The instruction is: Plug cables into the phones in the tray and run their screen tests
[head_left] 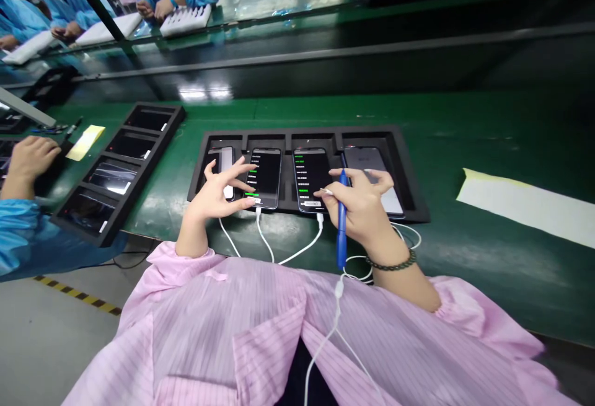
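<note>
Held the left hand point(220, 192) spread wide, palm down, over the leftmost phone point(227, 157) and the near edge of the second phone point(266, 176); could not tell touch from hover at its fingertips. Gripped a blue pen point(342, 229) in the right hand point(360, 201), with thumb and forefinger near the lower right corner of the third phone point(310, 173) and other fingers over the fourth phone point(367, 158). Had all four phones face up in a black tray point(413, 192) on the green bench point(455, 263), one to each compartment. Saw white and green lines of text on the dark screens of the second and third, both with white cables point(320, 221) plugged into their lower ends; saw a plain grey screen on the fourth. Found another black tray point(147, 167) slanted to the left, with four dark phones point(132, 144) one per compartment, and a co-worker's hand point(32, 158) just beyond. Spotted white trays point(186, 20) farther off, near blue-sleeved co-workers' hands, with contents too small to name.
</note>
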The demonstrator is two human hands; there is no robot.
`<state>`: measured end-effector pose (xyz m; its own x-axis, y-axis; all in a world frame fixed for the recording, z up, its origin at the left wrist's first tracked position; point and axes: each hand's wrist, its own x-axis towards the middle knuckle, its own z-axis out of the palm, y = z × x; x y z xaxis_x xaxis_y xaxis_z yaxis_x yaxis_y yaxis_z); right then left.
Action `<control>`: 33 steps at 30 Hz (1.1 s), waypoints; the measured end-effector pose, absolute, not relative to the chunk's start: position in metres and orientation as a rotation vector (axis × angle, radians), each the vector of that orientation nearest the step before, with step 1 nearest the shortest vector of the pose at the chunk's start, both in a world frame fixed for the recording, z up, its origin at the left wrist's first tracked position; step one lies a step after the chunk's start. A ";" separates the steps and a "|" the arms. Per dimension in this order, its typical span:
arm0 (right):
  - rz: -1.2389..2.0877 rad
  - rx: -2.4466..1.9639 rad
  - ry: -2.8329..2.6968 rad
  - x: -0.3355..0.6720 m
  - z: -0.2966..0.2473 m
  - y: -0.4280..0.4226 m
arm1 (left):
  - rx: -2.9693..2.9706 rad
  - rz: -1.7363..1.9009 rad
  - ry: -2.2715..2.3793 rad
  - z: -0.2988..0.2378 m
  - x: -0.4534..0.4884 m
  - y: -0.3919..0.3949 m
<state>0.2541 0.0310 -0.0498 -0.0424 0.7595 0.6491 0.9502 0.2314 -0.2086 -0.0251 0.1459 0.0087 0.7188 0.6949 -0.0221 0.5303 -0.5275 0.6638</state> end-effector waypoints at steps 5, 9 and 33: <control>-0.379 -1.807 -1.792 0.254 -0.053 0.031 | 2.349 0.317 1.049 0.003 -0.017 0.147; -0.432 -1.789 -1.776 0.254 -0.054 0.031 | 2.411 0.294 1.117 -0.001 -0.015 0.151; -0.385 -1.766 -1.742 0.254 -0.059 0.031 | 2.443 0.325 1.049 -0.001 -0.012 0.144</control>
<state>0.2536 0.0311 -0.0592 0.0872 0.7919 0.6044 0.9729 0.0629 -0.2227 -0.0122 0.1440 -0.0014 0.6816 0.7309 0.0345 0.6224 -0.6039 0.4979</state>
